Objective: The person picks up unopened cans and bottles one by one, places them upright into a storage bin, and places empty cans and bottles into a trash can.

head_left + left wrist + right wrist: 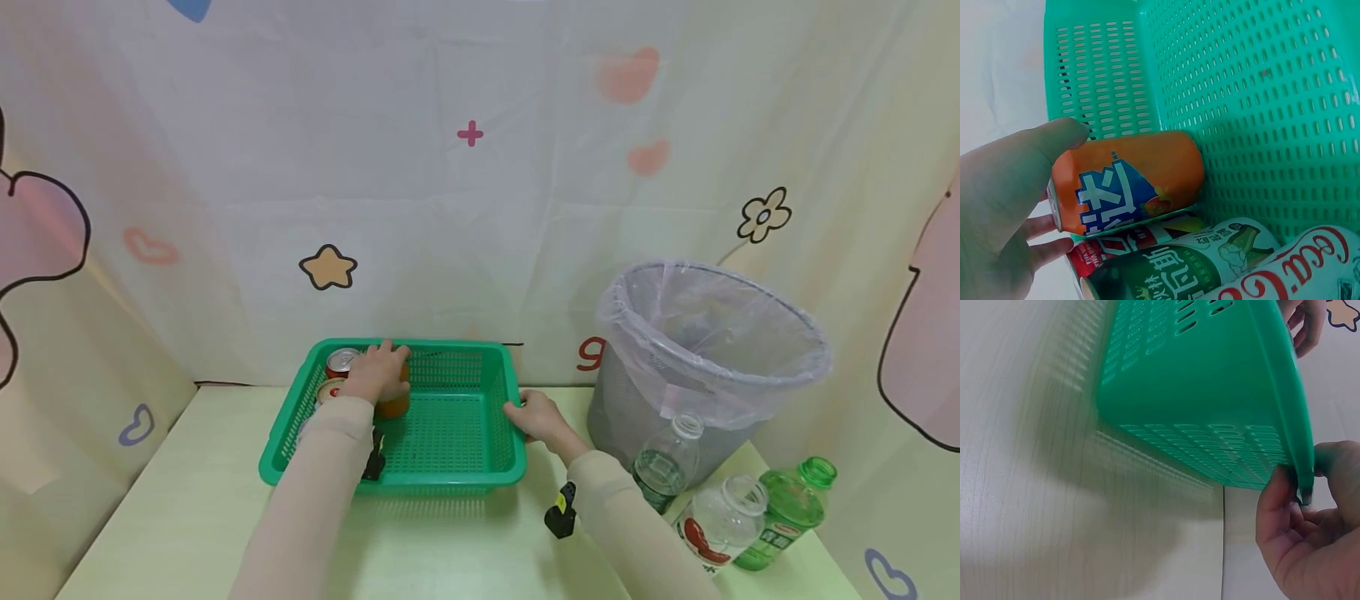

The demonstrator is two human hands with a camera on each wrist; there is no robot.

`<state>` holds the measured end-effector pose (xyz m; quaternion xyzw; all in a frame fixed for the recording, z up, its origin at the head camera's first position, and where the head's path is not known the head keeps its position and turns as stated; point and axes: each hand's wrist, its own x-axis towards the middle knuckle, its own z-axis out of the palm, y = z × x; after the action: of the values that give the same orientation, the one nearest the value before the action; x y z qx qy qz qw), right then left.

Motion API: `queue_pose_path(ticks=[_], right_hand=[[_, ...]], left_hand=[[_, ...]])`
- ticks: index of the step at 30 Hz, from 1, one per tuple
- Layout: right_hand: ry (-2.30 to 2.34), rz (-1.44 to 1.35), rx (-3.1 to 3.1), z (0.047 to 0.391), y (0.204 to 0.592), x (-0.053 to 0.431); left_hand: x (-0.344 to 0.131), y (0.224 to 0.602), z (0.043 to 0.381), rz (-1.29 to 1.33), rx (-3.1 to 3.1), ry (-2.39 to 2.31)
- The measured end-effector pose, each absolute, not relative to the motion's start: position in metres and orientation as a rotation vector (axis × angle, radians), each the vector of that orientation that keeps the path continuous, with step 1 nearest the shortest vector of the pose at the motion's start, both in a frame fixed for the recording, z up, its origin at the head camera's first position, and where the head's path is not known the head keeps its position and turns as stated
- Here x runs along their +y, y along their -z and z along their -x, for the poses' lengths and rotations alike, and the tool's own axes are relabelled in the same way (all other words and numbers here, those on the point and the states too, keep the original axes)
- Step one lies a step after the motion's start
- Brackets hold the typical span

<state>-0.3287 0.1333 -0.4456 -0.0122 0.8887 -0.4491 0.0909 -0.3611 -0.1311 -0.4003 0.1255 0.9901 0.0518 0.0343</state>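
The left hand (377,372) is inside the green plastic basket (420,481), its thumb and fingers spread loosely around the top end of an orange Fanta can (1175,156). The thumb touches the can on one side and the other fingers reach past the lid on the other; they are relaxed rather than clenched. The can stands upright on the basket's perforated floor, near the rear wall. The right hand (546,417) pinches the rim at the basket's right end, thumb on one side and curled fingers on the other.

Packed along the basket's left part, next to the orange can, are a red can (1116,247), a green-and-white can (1166,275) and a white Coca-Cola can (1291,269) with red lettering. In the head view, the left hand and its pale sleeve (300,508) partly cover this group. The right part of the basket shows bare floor.

The basket is at the back of the pale table (180,500), before a printed cloth (420,208). To its right, well apart, is a grey wastebasket (622,408) with a translucent liner (637,342). Close in front of that stand a clear bottle (667,467), a clear wide-mouthed jar (723,521) and a green bottle (791,504); the right forearm overlaps the clear bottle's lower edge.
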Motion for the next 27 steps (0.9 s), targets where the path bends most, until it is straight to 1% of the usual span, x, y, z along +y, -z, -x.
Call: queue_pose_path(ticks=[15, 27], right_hand=[[1.198, 0.071, 2.765, 0.327, 0.439, 0.135], [0.891, 0.257, 3.060, 0.323, 0.435, 0.136]], left_hand=[[-0.134, 0.392, 0.352, -0.481, 3.048, -0.126], [-0.134, 0.383, 0.341, -0.606, 3.075, -0.075]])
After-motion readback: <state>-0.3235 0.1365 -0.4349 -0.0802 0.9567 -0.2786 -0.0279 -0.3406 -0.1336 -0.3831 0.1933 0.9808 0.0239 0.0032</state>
